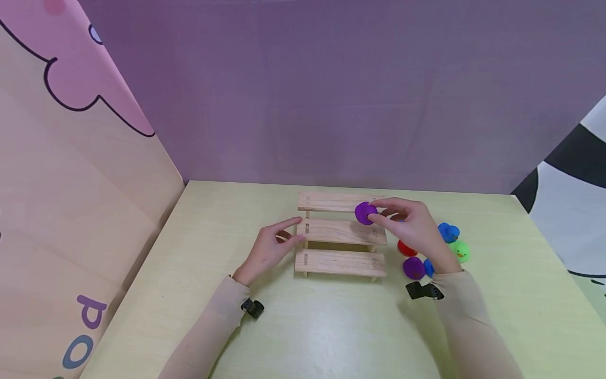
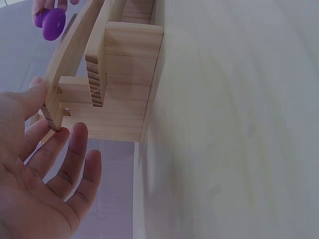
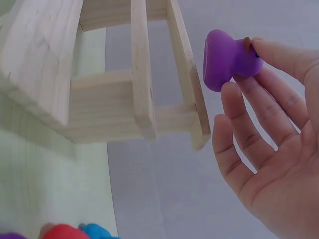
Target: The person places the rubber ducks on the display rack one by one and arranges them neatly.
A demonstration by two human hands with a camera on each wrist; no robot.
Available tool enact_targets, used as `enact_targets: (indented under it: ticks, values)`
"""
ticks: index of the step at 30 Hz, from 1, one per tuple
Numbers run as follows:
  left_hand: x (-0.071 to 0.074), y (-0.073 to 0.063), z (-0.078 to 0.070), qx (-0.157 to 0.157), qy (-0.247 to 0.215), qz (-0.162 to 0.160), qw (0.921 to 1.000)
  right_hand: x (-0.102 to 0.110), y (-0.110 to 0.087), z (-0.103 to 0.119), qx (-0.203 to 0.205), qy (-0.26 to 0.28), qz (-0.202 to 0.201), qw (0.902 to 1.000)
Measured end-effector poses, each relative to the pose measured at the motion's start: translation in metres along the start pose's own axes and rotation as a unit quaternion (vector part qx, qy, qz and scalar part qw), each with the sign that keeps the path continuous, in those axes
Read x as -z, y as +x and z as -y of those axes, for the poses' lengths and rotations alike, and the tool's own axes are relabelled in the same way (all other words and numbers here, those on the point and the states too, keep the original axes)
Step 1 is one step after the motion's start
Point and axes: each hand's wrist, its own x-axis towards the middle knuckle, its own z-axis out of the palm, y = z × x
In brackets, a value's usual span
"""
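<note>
My right hand pinches a purple rubber duck between thumb and fingertips, above the upper part of a three-step wooden rack. In the right wrist view the purple duck is tipped on its side, its flat base turned toward the rack and its orange beak by the fingers. A small space parts it from the top board. At the rack's left end, my left hand holds the end of the middle board between thumb and index finger; the other fingers are loosely bent beneath.
Right of the rack lie more rubber ducks: a red one, a purple one, a green one and a blue one. Another blue duck is partly hidden by the right wrist. A purple cloth wall stands behind the table.
</note>
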Motion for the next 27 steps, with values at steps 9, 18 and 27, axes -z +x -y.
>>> enact_targets:
  ticks: [9,18,27]
  values:
    - [0.000,0.001,0.001,0.001,-0.002,0.001,1.0000,-0.018,0.012,0.005,0.010,0.020,0.002,0.9997]
    - [0.001,0.000,0.000,0.005,-0.006,0.002,1.0000,-0.032,0.026,0.019,-0.003,0.020,-0.001,0.9998]
    - [0.000,0.001,0.000,0.011,-0.006,0.001,0.9999,-0.045,0.038,0.032,-0.015,0.035,0.001,0.9993]
